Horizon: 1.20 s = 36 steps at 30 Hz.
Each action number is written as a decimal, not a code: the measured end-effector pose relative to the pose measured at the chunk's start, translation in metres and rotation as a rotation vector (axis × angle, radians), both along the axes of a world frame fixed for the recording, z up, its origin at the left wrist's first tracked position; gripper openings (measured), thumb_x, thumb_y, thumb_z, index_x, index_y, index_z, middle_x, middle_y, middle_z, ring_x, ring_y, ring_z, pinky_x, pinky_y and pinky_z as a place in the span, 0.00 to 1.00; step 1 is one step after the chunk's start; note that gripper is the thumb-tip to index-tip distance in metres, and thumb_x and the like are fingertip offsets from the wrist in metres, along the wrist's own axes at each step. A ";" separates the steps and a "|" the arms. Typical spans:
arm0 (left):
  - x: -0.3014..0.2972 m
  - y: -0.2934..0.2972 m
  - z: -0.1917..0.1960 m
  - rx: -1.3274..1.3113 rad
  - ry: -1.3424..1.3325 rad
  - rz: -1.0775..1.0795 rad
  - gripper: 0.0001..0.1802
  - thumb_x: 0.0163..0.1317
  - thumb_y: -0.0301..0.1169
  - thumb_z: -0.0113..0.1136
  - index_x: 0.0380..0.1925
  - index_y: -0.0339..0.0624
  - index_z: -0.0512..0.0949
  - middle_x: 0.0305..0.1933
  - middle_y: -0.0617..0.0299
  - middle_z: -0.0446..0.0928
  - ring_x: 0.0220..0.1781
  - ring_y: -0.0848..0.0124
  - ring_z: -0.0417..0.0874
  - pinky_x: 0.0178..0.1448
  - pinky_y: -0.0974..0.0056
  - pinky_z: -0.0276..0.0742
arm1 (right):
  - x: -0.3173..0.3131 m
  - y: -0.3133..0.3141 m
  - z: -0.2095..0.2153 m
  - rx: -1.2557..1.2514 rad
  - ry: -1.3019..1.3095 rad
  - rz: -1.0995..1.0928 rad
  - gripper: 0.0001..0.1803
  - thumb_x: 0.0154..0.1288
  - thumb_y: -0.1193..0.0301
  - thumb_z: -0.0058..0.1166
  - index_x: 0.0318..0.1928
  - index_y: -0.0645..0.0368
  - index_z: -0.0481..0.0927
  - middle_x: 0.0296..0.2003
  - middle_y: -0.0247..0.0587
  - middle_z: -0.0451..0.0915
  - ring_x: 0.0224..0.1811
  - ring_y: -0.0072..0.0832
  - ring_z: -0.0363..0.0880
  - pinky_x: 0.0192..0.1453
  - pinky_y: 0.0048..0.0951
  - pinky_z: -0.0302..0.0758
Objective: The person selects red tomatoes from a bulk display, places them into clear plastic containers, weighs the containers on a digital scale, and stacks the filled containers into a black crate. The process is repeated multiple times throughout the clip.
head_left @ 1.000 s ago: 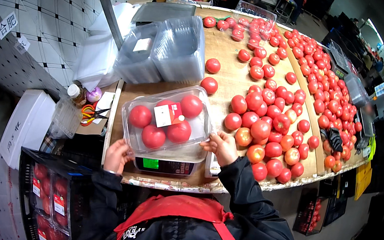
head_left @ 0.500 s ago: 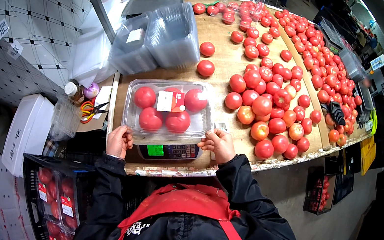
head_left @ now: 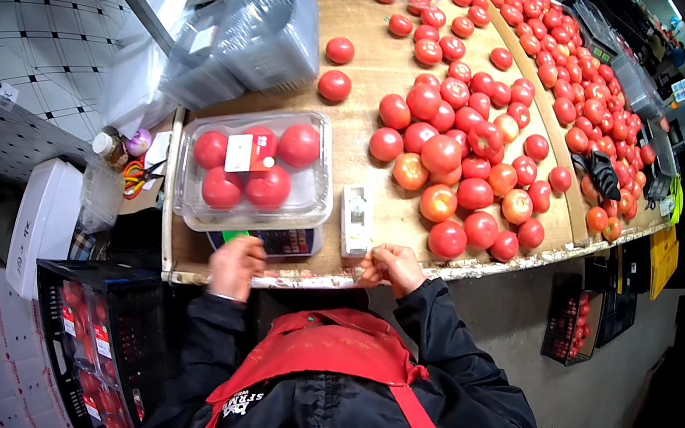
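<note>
A clear plastic clamshell [head_left: 312, 183] with several red tomatoes [head_left: 268, 186] and a white-and-red label [head_left: 250, 153] on its lid rests on a digital scale [head_left: 289, 243]. My left hand [head_left: 236, 264] hovers at the scale's front edge, covering part of the green display; its fingers are curled and blurred. Beside the scale lies a narrow white tray-like box [head_left: 356, 221] with small pale items in it. At its near end my right hand [head_left: 393, 268] is closed in a pinch; what it holds, if anything, is too small to make out.
Loose tomatoes [head_left: 442, 154] cover the table's middle and right. Stacked empty clamshells [head_left: 273, 26] stand at the back left, near a metal post [head_left: 135, 1]. Scissors [head_left: 135, 176] lie at the left edge. Below, a black crate [head_left: 133, 280] holds packed tomatoes.
Both hands have let go of the clamshell's front edge. My left hand has moved right and nearer me, my right hand to the white box's near end. The view has shifted.
</note>
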<state>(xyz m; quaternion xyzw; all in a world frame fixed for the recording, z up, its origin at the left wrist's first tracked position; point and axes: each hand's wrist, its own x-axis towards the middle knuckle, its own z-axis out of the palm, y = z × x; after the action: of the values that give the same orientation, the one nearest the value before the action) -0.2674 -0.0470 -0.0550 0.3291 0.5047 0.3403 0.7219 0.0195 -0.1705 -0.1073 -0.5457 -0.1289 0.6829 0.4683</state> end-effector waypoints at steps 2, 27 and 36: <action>0.053 -0.034 -0.007 -0.005 0.150 -0.231 0.09 0.65 0.30 0.56 0.40 0.37 0.79 0.25 0.67 0.74 0.21 0.80 0.72 0.25 0.75 0.69 | 0.000 -0.020 -0.003 -0.131 0.033 0.086 0.11 0.69 0.69 0.45 0.39 0.65 0.77 0.33 0.44 0.82 0.27 0.27 0.82 0.28 0.23 0.77; 0.065 -0.161 -0.050 -0.172 0.017 -0.320 0.03 0.62 0.26 0.61 0.34 0.38 0.79 0.30 0.67 0.77 0.29 0.80 0.74 0.37 0.74 0.71 | -0.018 0.015 -0.055 0.000 0.454 -0.142 0.19 0.64 0.76 0.44 0.55 0.67 0.67 0.52 0.51 0.75 0.49 0.33 0.77 0.52 0.34 0.74; 0.064 -0.169 -0.063 -0.291 -0.101 -0.317 0.05 0.65 0.26 0.59 0.36 0.36 0.77 0.33 0.60 0.80 0.32 0.75 0.81 0.40 0.72 0.79 | -0.026 0.017 -0.058 0.140 -0.012 -0.126 0.13 0.66 0.67 0.55 0.39 0.66 0.82 0.37 0.40 0.83 0.38 0.25 0.81 0.43 0.23 0.76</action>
<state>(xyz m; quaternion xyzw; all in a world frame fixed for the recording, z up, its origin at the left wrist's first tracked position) -0.2034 -0.2156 -0.1180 0.2792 0.4534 0.1621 0.8308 -0.0070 -0.1536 -0.1652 -0.5225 -0.1446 0.6382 0.5466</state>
